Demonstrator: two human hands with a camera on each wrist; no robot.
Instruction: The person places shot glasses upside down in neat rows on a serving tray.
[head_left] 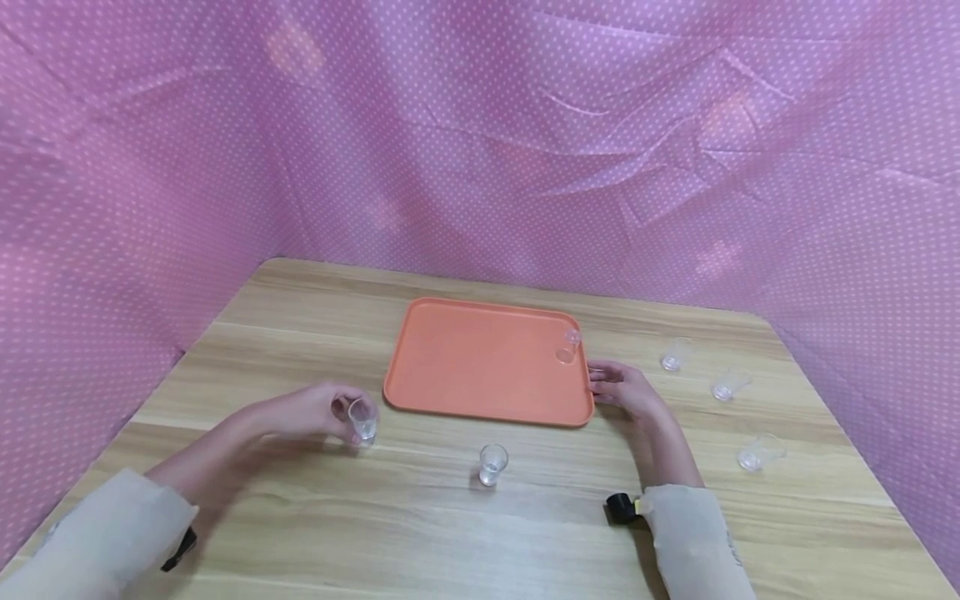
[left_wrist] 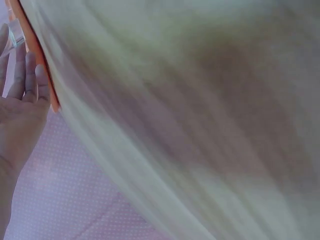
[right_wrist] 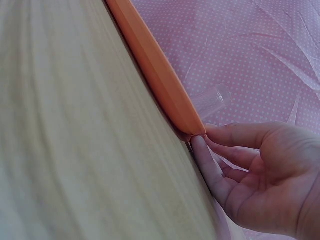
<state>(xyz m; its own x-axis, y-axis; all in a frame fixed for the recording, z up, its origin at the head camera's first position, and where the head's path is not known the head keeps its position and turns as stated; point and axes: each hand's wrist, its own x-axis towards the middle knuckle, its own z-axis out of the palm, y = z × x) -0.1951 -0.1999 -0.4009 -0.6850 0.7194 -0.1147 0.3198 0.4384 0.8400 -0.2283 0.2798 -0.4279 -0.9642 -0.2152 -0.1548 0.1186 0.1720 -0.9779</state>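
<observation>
My left hand (head_left: 330,412) pinches a small clear shot glass (head_left: 363,417) over the table, just left of the tray's near corner. In the left wrist view this glass (left_wrist: 16,32) is at the upper left edge, by the fingertips. At the right end of the orange tray (head_left: 480,358) is my right hand (head_left: 626,387); the right wrist view shows its fingertips pinching the tray's rim (right_wrist: 170,90) at a corner. One shot glass (head_left: 568,346) stands mouth down on the tray close to that hand. Another shot glass (head_left: 492,464) stands upright between the hands, nearer to me.
Right of my right arm stand three more clear glasses: a far one (head_left: 677,355), a middle one (head_left: 731,385) and a near one (head_left: 760,452). The wooden table (head_left: 420,533) ends at a pink dotted curtain (head_left: 480,150) at the back and sides.
</observation>
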